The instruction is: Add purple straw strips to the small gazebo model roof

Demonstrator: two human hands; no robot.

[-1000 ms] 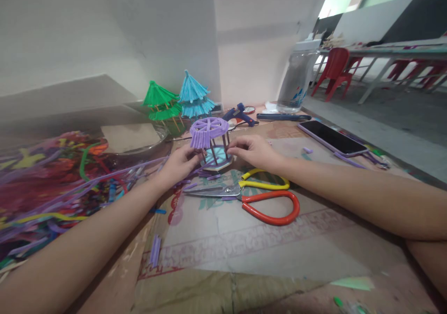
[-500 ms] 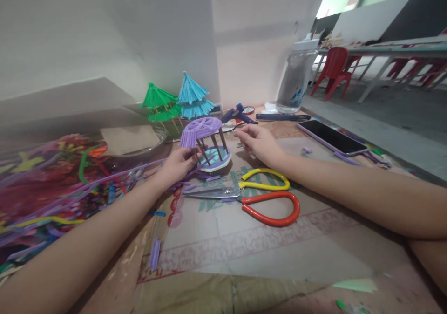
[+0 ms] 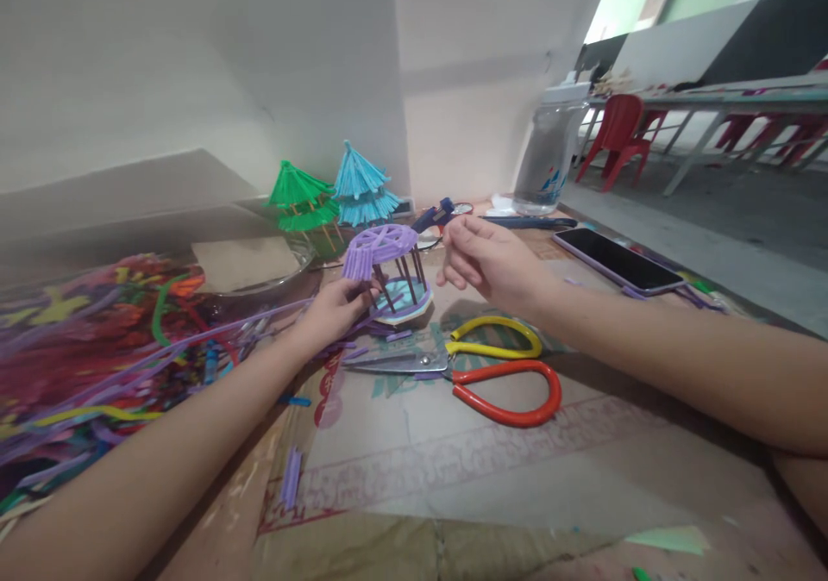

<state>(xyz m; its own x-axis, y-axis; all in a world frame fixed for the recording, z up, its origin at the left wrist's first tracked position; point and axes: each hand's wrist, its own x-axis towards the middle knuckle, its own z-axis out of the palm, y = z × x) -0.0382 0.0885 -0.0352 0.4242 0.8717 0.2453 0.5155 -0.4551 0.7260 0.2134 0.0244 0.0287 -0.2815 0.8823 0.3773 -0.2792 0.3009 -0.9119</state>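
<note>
My left hand [image 3: 337,312] grips the near left side of a small purple pavilion model [image 3: 383,243], its fingers partly hidden behind the posts. The model has a ring-shaped purple roof frame with a strip of roof pieces on its left, dark posts and a light blue base. To the right of it, apart from it, my right hand [image 3: 482,258] is raised with thumb and forefinger pressed together and the other fingers curled; anything in the pinch is too small to make out. Scissors [image 3: 446,364] with one yellow and one red handle lie in front of the model.
Behind stand a green model [image 3: 301,195] and a blue model [image 3: 363,186] with tiered roofs. A glue gun [image 3: 436,214], water bottle [image 3: 553,150] and phone [image 3: 617,259] lie or stand at the back right. Colourful pipe cleaners [image 3: 129,340] heap at left; purple offcuts [image 3: 291,477] lie on the cardboard.
My right hand has lifted a little and turned, its fingers curling more beside the model. My left hand keeps its hold on the pavilion. The whole view has shifted slightly.
</note>
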